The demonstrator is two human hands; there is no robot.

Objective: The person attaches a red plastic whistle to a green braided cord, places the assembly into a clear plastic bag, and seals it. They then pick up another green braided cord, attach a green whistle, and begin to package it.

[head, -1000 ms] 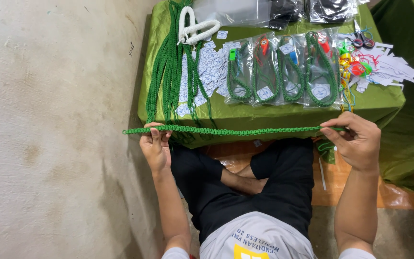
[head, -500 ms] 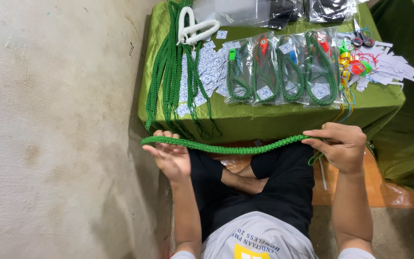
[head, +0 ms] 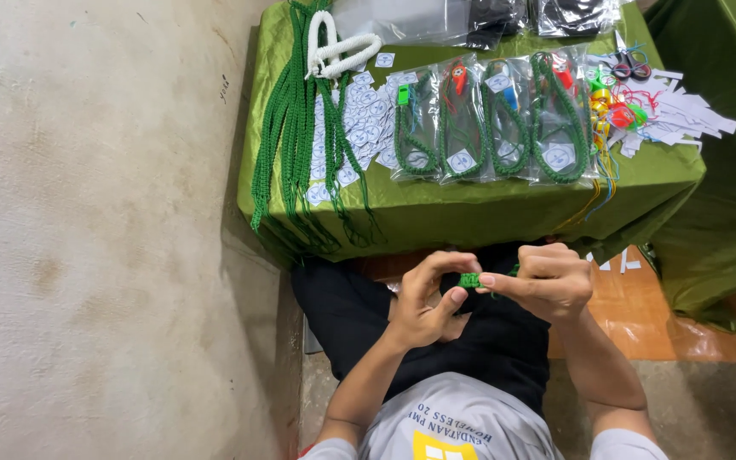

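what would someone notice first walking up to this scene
Most striking is the pair of hands, left hand and right hand, brought together over the lap and pinching a bunched green braided cord. Just beyond them is a low table in green cloth, with a bundle of long green cords draped over its left edge. Along its middle lies a row of clear bags, each holding a coiled green cord.

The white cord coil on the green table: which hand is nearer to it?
Left. The left hand lies below the white cord coil, slightly right; the right hand is further right.
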